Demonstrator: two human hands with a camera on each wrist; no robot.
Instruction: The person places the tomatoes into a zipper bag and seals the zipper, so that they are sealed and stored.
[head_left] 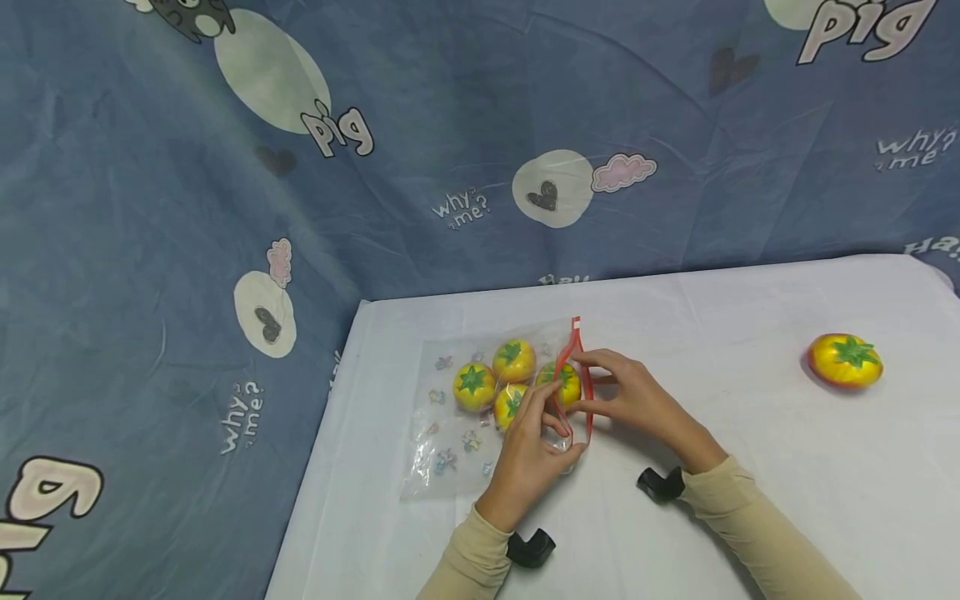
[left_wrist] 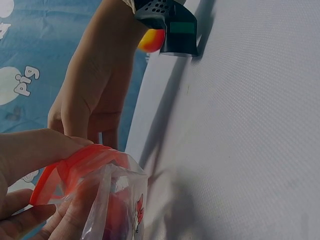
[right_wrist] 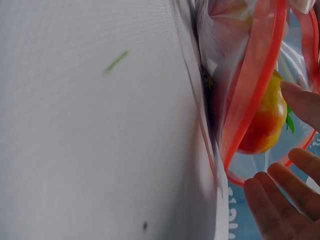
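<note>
A clear zip bag (head_left: 442,454) with a red zip edge lies on the table and holds several yellow-red tomatoes (head_left: 472,385) with green star-shaped tops. My left hand (head_left: 531,454) grips the bag's red-edged mouth, thumb on the rim in the left wrist view. At that mouth, my right hand (head_left: 637,396) has its fingers spread; its thumb is at the tomato (right_wrist: 267,122) just inside the opening, and whether it touches is unclear. The other fingers lie along the red rim (right_wrist: 255,80). Further right, a single tomato (head_left: 845,361) sits outside the bag.
A white cloth (head_left: 720,333) covers the table. Blue printed fabric (head_left: 450,100) hangs behind it and on the left. Black wrist cameras (head_left: 531,548) are strapped at both sleeves.
</note>
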